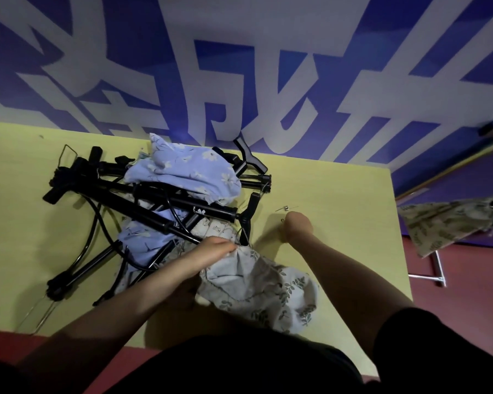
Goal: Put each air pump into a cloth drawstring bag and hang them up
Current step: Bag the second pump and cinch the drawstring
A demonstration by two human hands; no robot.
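Observation:
Several black air pumps [165,200] lie tangled with their hoses in a heap on the yellow-green table [339,200]. A blue flowered cloth bag [188,172] lies on top of the heap, and another blue one [143,240] is underneath. My left hand [214,251] grips the top edge of a white cloth bag with a green leaf print [262,288] at the table's front. My right hand [298,226] is curled on the table beside a small metal needle [286,208]; its fingers are hidden. A pump handle [246,220] stands between my hands.
A leaf-print bag [444,223] hangs on a metal rack at the right, off the table. A thin wire hook [37,311] lies at the table's front left. A blue and white lettered wall rises behind the table. Red floor lies to the right.

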